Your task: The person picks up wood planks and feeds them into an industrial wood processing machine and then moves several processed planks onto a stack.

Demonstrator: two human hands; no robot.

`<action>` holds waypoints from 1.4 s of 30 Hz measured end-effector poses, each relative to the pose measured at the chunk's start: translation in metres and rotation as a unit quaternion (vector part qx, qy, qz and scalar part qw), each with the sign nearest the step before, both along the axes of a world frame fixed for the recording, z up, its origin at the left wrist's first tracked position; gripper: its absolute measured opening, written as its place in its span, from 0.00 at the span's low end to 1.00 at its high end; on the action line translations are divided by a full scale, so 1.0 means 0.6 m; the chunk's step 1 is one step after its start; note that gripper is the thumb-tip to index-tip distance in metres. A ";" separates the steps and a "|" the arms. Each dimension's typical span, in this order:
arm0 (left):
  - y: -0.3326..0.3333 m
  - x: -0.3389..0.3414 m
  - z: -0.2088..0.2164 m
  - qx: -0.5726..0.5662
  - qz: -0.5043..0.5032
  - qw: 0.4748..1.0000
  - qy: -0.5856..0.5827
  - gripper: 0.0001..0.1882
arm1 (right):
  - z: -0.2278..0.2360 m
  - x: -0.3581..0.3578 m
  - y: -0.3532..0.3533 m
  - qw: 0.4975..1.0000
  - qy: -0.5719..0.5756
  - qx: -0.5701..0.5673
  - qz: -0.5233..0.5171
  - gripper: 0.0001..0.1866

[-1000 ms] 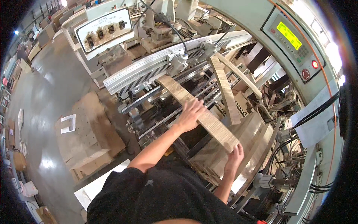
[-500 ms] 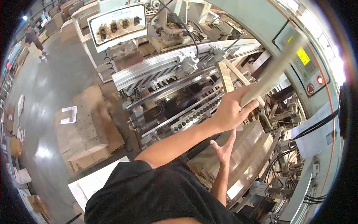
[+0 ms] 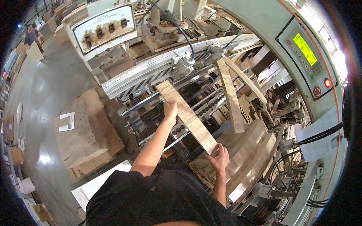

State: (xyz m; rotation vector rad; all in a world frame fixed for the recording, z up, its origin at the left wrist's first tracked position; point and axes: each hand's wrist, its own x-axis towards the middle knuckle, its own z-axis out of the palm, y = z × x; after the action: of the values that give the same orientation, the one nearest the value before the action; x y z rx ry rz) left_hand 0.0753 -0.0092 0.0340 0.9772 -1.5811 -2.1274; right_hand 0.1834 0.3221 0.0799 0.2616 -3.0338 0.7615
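A flat wooden board (image 3: 191,121) with streaky brown grain lies slantwise over the machine bed, held between both of my hands. My left hand (image 3: 171,110) is closed on its left edge near the far end. At the near end, my right hand (image 3: 219,159) grips the board's corner, thumb on one side and fingers on the other. Right of it, a similar board (image 3: 230,100) rests on the machine rails, and a narrower pale strip (image 3: 247,82) angles away from its top. A pile of wide wooden boards (image 3: 245,150) lies beyond my right hand.
A ruled metal rail (image 3: 132,71) with clamps crosses the machine. On the right stands a control panel (image 3: 307,56) with a lit screen and red buttons. A brown stack (image 3: 85,132) with a paper sheet is at left. A person (image 3: 31,37) carries a panel far left.
The board has swung down and left from a raised, blurred position at upper right. My left hand has drawn back leftward with it, and my right hand has taken hold of its near end.
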 end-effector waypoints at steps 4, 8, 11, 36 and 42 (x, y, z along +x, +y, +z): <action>-0.008 -0.040 -0.061 0.000 0.047 0.994 -0.094 0.24 | -0.021 -0.028 -0.012 0.999 -0.002 0.028 0.016 0.46; 0.018 -0.084 -0.041 -0.001 0.018 0.982 -0.186 0.29 | -0.037 -0.053 -0.015 0.998 0.045 0.050 0.010 0.48; 0.030 -0.108 -0.045 -0.014 0.038 0.983 -0.181 0.30 | -0.031 -0.066 -0.024 0.996 0.062 0.068 0.015 0.49; 0.036 -0.105 -0.031 -0.113 0.166 0.970 -0.139 0.34 | -0.020 -0.094 -0.063 0.990 -0.070 0.123 -0.012 0.50; 0.047 -0.112 -0.022 -0.137 0.184 0.964 -0.132 0.28 | -0.034 -0.080 -0.042 0.996 -0.009 0.087 0.008 0.50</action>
State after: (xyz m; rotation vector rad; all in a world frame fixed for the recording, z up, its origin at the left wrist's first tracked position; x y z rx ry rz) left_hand 0.0080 0.0192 0.0209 1.3730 -1.6020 -1.5349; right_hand 0.1352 0.2967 0.0593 0.2803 -3.1219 0.5016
